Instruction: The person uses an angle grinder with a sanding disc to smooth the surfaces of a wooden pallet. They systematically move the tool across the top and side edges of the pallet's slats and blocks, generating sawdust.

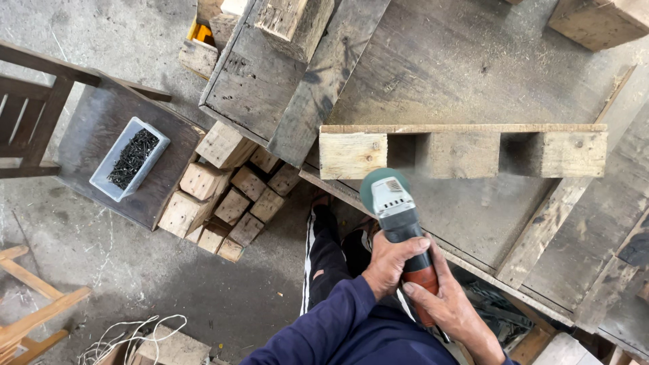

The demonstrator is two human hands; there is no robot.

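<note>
Timber pallet block (pixel 352 155), grinder disc (pixel 378 184) just below it. Both hands, left hand (pixel 391 262) and right hand (pixel 451 307), fingers clamped on angle grinder (pixel 400 220). Best worked with disc flat, light, grip firm.

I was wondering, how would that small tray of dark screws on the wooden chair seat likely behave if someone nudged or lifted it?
The tray of screws would probably feel heavy for its size, being heaped with metal screws. It looks like thin plastic, so it may flex when lifted by one end. It lies flat on the chair seat, so a push would likely slide it, not tip it.
</note>
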